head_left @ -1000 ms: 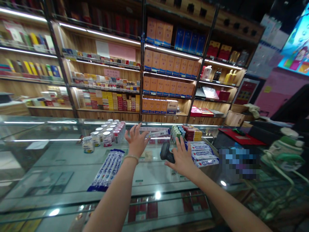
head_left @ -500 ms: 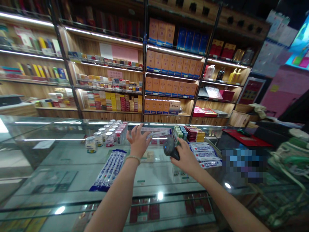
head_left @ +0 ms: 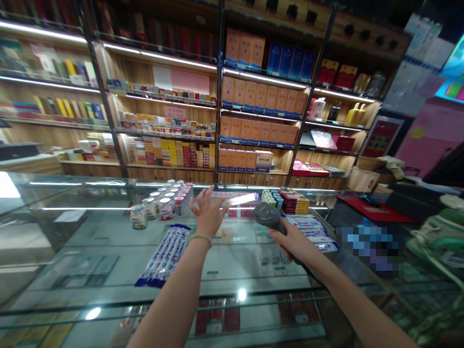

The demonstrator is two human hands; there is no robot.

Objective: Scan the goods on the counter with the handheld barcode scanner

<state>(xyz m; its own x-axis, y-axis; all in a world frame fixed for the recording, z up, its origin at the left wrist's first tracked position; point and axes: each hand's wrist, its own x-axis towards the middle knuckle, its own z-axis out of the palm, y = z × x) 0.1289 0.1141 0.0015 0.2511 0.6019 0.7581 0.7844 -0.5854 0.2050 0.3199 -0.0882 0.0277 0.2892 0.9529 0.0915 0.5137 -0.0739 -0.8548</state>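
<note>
Over the glass counter, my left hand (head_left: pixel 208 212) pinches one end of a narrow stick packet (head_left: pixel 242 199). The packet is pale with a blue end and points right; its upper face shines bright white. My right hand (head_left: pixel 297 241) is wrapped round the handle of a dark grey barcode scanner (head_left: pixel 267 214). The scanner's head is just right of and below the packet, apart from it. A row of similar blue-and-white stick packets (head_left: pixel 166 255) lies left of my left wrist. More such packets (head_left: pixel 308 224) lie behind my right hand, partly hidden by it.
White-lidded jars (head_left: pixel 138 217) stand at the left on the glass counter (head_left: pixel 105 263). Small green cartons (head_left: pixel 268 197) and red and yellow boxes (head_left: pixel 295 200) stand at the right. A red mat (head_left: pixel 373 208) lies farther right. Shelves of boxed goods (head_left: pixel 259 94) rise behind.
The barcode scanner has turned and come nearer, with my right hand moving right and down. The packet's face has brightened to white. My left hand stays nearly still.
</note>
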